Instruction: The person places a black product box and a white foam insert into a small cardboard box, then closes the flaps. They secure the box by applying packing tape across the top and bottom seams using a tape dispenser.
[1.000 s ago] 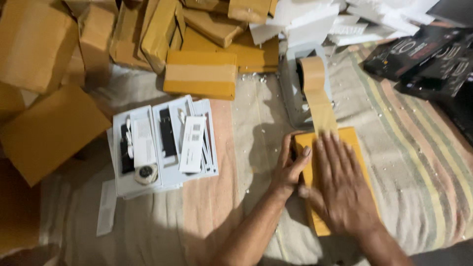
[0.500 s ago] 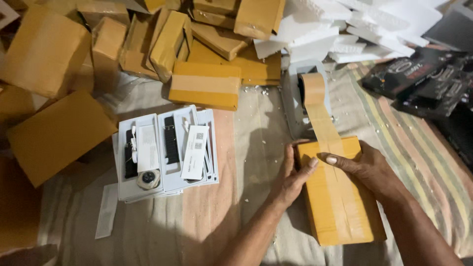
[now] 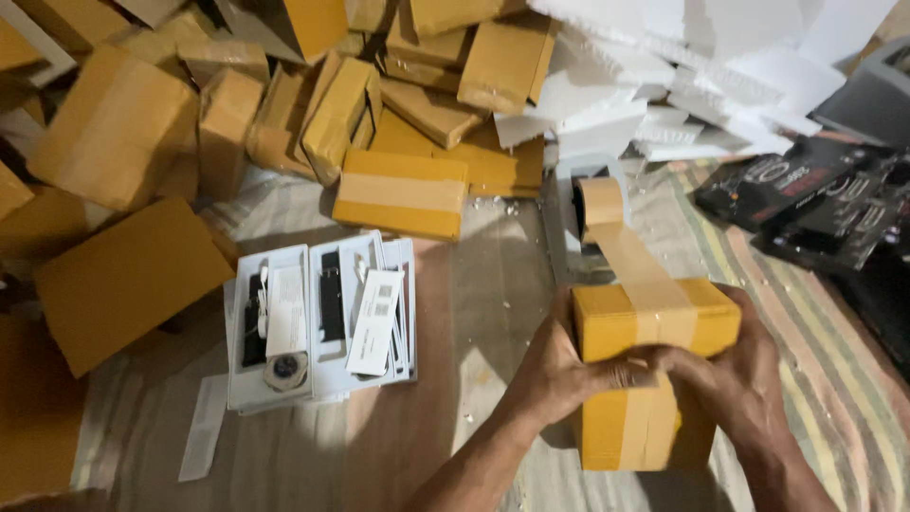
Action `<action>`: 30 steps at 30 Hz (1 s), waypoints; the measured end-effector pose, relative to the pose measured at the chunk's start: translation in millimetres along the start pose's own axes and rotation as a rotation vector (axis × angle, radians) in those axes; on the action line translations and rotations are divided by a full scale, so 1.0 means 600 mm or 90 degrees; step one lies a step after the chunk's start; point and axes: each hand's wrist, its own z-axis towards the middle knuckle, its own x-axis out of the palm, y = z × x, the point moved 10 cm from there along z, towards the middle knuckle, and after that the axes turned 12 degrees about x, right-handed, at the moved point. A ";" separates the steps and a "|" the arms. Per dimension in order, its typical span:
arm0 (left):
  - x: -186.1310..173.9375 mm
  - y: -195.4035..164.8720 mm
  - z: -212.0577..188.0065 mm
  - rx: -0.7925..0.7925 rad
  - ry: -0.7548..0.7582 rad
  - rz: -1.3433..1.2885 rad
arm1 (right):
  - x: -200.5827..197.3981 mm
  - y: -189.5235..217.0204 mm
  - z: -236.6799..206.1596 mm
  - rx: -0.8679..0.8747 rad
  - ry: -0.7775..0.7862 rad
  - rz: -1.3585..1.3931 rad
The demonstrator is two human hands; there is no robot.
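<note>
On striped cloth, right of centre: 1 yellow cardboard box tipped up, grasped by left hand and right hand, brown tape running over it from dispenser. Nearby left, white trays; behind, piled boxes.

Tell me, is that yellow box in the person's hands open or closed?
Closed. The yellow box has its flaps down, brown tape runs across its top, and both hands, left hand and right hand, grip it.

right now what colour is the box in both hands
Yellow-orange cardboard box, with a tan tape strip over it; head view.
</note>
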 end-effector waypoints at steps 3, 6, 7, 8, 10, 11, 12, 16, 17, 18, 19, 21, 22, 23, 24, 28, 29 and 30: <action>0.007 -0.054 0.000 0.157 0.069 0.242 | -0.014 -0.007 -0.019 -0.042 -0.050 -0.025; 0.011 -0.046 -0.016 0.090 0.089 0.152 | -0.005 0.002 -0.047 -0.050 0.023 0.049; 0.013 -0.051 -0.019 0.110 0.088 0.169 | -0.006 0.012 -0.055 -0.049 0.042 0.058; 0.016 -0.055 -0.022 0.127 0.085 0.186 | -0.009 0.023 -0.061 -0.046 0.064 0.066; 0.020 -0.053 -0.032 0.115 0.072 0.166 | -0.021 0.030 -0.061 0.031 0.080 0.010; 0.023 -0.046 -0.036 0.089 0.069 0.129 | -0.031 0.025 -0.055 0.099 0.070 -0.053; 0.025 -0.041 -0.036 0.070 0.070 0.095 | -0.041 0.021 -0.047 0.159 0.057 -0.113; 0.037 -0.069 -0.044 0.158 0.095 0.276 | -0.021 0.033 -0.034 0.233 0.129 -0.102; 0.039 -0.069 -0.046 0.135 0.093 0.238 | -0.020 0.033 -0.035 0.252 0.112 -0.122; 0.042 -0.070 -0.047 0.113 0.092 0.200 | -0.020 0.036 -0.039 0.271 0.094 -0.142; 0.044 -0.077 -0.048 0.108 0.081 0.209 | -0.020 0.042 -0.044 0.280 0.070 -0.139; 0.051 -0.096 -0.048 0.106 0.053 0.232 | -0.018 0.058 -0.051 0.289 0.030 -0.135; 0.050 -0.107 -0.046 0.107 0.010 0.225 | -0.017 0.072 -0.052 0.273 0.003 -0.140; 0.055 -0.116 -0.047 0.106 -0.035 0.216 | -0.017 0.085 -0.054 0.259 -0.023 -0.145; 0.058 -0.123 -0.050 0.098 -0.083 0.207 | -0.017 0.095 -0.056 0.251 -0.045 -0.152; 0.059 -0.125 -0.044 0.076 -0.222 0.151 | -0.006 0.115 -0.063 0.243 -0.042 -0.230; 0.058 -0.132 -0.042 0.101 -0.234 0.183 | -0.008 0.116 -0.064 0.248 -0.048 -0.272; 0.058 -0.136 -0.044 0.117 -0.245 0.214 | -0.011 0.114 -0.066 0.261 -0.053 -0.317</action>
